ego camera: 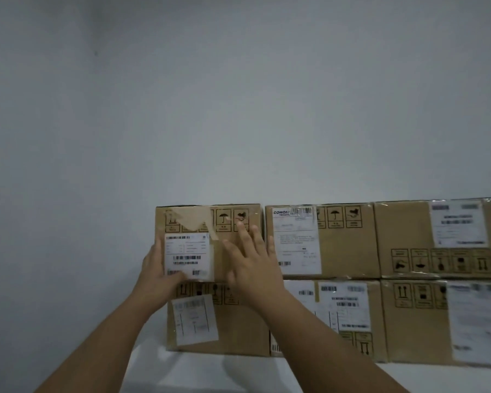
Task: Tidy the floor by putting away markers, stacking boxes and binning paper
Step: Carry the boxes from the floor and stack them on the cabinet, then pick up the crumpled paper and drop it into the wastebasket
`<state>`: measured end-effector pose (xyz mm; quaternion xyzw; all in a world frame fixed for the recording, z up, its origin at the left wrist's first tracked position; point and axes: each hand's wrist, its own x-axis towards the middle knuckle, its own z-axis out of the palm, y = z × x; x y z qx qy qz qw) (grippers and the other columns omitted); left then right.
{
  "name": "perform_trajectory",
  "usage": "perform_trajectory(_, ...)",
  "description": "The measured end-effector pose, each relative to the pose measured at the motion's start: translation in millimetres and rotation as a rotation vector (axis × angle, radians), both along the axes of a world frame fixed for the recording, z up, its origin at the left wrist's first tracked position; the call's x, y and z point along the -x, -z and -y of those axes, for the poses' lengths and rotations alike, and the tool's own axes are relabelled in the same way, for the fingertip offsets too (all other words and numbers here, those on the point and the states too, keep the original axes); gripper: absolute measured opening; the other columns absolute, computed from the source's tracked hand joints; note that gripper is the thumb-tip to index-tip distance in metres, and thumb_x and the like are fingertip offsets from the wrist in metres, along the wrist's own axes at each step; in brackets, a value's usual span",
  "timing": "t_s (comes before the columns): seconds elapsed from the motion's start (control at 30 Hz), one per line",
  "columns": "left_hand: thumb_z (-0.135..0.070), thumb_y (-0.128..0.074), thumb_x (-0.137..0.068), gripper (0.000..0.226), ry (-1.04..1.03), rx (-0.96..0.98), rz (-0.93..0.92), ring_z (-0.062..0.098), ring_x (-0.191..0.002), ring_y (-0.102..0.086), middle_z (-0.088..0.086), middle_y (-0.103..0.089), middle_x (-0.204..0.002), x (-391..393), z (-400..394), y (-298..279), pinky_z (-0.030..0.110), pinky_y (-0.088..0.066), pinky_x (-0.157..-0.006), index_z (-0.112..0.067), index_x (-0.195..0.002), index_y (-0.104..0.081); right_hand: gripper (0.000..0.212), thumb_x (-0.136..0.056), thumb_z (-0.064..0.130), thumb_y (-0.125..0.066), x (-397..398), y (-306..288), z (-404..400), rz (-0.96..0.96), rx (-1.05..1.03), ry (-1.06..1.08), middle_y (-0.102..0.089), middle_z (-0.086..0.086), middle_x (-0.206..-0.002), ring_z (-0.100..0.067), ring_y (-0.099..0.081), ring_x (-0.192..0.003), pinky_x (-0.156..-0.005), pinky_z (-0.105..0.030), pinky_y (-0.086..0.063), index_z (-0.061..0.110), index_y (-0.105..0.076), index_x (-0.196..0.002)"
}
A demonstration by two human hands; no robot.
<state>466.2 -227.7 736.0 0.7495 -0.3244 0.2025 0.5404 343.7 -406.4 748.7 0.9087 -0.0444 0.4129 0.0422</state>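
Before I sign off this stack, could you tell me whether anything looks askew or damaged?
The top-left box overhangs the bottom-left box on the left, and a strip of tape lies crooked across its front. The lower box's label is also tilted.

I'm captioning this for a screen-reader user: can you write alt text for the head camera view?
A person's left hand holds the left edge of the top-left box while the right hand spreads open over its front. That box is the upper-left one in a two-high, three-wide stack of labelled cardboard boxes against a plain pale wall.
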Motion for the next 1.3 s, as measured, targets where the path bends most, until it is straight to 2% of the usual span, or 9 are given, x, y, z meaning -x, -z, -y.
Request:
perform_trajectory(0.1, -0.026, -0.069, -0.081, 0.09, 0.04, -0.201, -0.035, 0.022, -0.151, -0.007, -0.004, -0.007, -0.161, -14.8, 13.2, 8.2, 0.048, -0.022, -0.119, -0.042, -0.151, -0.016, 0.063, -0.093, 0.038, -0.044, -14.4, 15.6, 17.9, -0.089, 0.031, 0.066, 0.022, 0.001, -0.16, -0.029, 0.02, -0.147, -0.115, -0.052, 0.015, 0.037, -0.017, -0.15)
perform_trajectory(0.2, -0.029, -0.061, -0.093, 0.09, 0.014, -0.384, -0.109, 0.023, -0.151, 0.001, 0.0, 0.032, -0.158, -30.7, 26.1, 16.5, 0.039, -0.018, -0.121, -0.026, -0.156, 0.004, 0.064, -0.095, 0.04, -0.043, -29.8, 33.3, 30.5, -0.152, 0.02, 0.094, 0.033, 0.002, -0.153, -0.03, 0.022, -0.147, -0.117, -0.056, 0.01, 0.036, -0.014, -0.152)
perform_trajectory(0.27, -0.032, -0.057, -0.096, 0.089, -0.009, -0.382, -0.095, 0.02, -0.151, -0.002, -0.005, 0.038, -0.155, -36.1, 27.5, 19.1, 0.038, -0.019, -0.121, -0.024, -0.155, 0.01, 0.064, -0.095, 0.038, -0.043, -35.2, 40.1, 30.7, -0.135, 0.014, 0.081, 0.033, 0.002, -0.153, -0.031, 0.022, -0.146, -0.117, -0.057, 0.01, 0.035, -0.014, -0.152)
perform_trajectory(0.47, -0.033, -0.055, -0.097, 0.069, -0.038, -0.288, -0.023, 0.01, -0.149, -0.01, -0.009, 0.0, -0.163, 9.0, -1.4, 62.7, 0.024, -0.024, -0.108, -0.029, -0.155, -0.019, 0.053, -0.091, 0.028, -0.049, -4.9, 93.7, -14.1, -0.076, -0.172, -0.112, -0.011, -0.009, -0.162, -0.031, -0.004, -0.149, -0.119, -0.052, -0.002, 0.028, -0.039, -0.143)
perform_trajectory(0.63, -0.014, -0.063, -0.091, 0.043, -0.183, -0.115, -0.052, -0.005, -0.132, -0.022, -0.001, -0.017, -0.157, 73.3, -54.0, 187.6, 0.001, -0.02, -0.098, -0.024, -0.131, -0.052, 0.032, -0.085, 0.021, -0.057, 41.1, 205.2, -54.4, -0.244, -0.258, -0.407, -0.047, -0.012, -0.141, -0.034, -0.032, -0.138, -0.114, -0.047, -0.027, 0.022, -0.067, -0.115)
perform_trajectory(0.8, -0.012, -0.059, -0.09, 0.031, -0.412, -0.182, -0.363, 0.013, -0.138, -0.029, 0.005, -0.024, -0.151, 130.9, -114.6, 329.1, 0.017, -0.021, -0.102, -0.021, -0.119, -0.054, 0.024, -0.086, 0.017, -0.054, 90.0, 334.6, -89.4, -0.391, -0.434, -0.51, -0.059, -0.007, -0.123, -0.028, -0.048, -0.117, -0.096, -0.041, -0.041, 0.021, -0.074, -0.099)
perform_trajectory(0.97, -0.014, -0.056, -0.093, 0.034, -0.533, -0.295, -0.539, 0.009, -0.116, -0.041, 0.009, -0.033, -0.145, 198.2, -176.1, 444.1, 0.023, -0.035, -0.095, -0.014, -0.127, -0.052, 0.021, -0.09, 0.01, -0.057, 135.4, 444.0, -105.9, -0.732, -0.582, -0.447, -0.06, -0.009, -0.117, -0.028, -0.05, -0.111, -0.095, -0.032, -0.041, 0.016, -0.073, -0.102)
perform_trajectory(1.17, -0.026, -0.067, -0.088, 0.039, -0.312, -0.562, -1.157, 0.031, -0.112, -0.056, 0.012, -0.051, -0.131, 261.6, -207.9, 554.5, 0.045, -0.05, -0.097, -0.017, -0.123, -0.054, 0.027, -0.095, 0.018, -0.052, 181.0, 533.6, -120.4, -1.195, -0.954, -0.166, -0.06, -0.007, -0.113, -0.026, -0.059, -0.104, -0.082, -0.03, -0.046, 0.014, -0.064, -0.118)
perform_trajectory(1.3, -0.025, -0.068, -0.085, 0.05, -0.227, -0.725, -1.347, 0.03, -0.118, -0.053, 0.013, -0.049, -0.132, 322.1, -218.5, 628.8, 0.037, -0.046, -0.101, -0.018, -0.132, -0.052, 0.025, -0.084, 0.023, -0.054, 223.2, 639.4, -109.2, -1.391, -1.096, -0.062, -0.067, -0.014, -0.1, -0.028, -0.06, -0.088, -0.08, -0.045, -0.052, 0.011, -0.069, -0.1)
